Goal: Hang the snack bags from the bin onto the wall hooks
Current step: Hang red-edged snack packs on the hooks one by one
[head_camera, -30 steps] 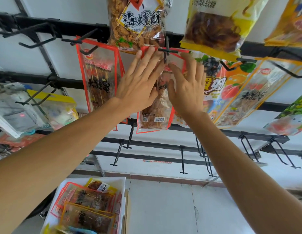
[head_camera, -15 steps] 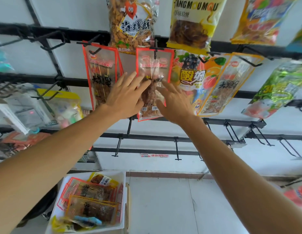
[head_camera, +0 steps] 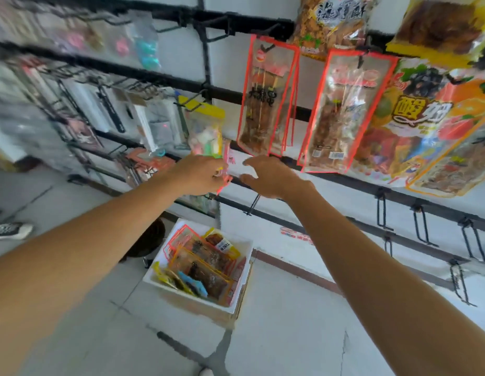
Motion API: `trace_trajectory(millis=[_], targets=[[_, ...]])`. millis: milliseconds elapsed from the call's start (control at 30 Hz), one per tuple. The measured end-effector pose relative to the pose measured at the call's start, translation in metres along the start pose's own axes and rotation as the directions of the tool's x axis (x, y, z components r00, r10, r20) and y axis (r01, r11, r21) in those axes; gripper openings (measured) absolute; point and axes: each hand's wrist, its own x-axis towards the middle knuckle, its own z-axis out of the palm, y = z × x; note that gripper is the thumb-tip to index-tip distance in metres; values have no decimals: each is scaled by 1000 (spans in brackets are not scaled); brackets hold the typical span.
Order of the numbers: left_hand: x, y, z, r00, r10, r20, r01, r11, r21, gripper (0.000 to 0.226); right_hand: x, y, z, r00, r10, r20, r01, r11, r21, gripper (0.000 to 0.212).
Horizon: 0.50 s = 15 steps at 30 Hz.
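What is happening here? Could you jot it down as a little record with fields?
Left hand: raised, blurred, grip unclear
Right hand: raised, fingers relaxed, holding nothing
Red-edged snack bags: hanging side by side, high up
Bin: white, holds more packets
Empty hooks: low on the right

The bin (head_camera: 181,295) sits on the floor (head_camera: 290,335) under the wall hooks (head_camera: 382,213), snack bags (head_camera: 206,270) in it. Two hanging bags (head_camera: 268,99) are abreast above
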Motion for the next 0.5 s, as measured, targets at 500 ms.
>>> trace_trajectory(millis=[500], targets=[[-72, -112, 163, 933, -266, 243, 323, 917, -235, 49, 60, -72, 182, 906, -175, 386, 158, 984, 77, 52]])
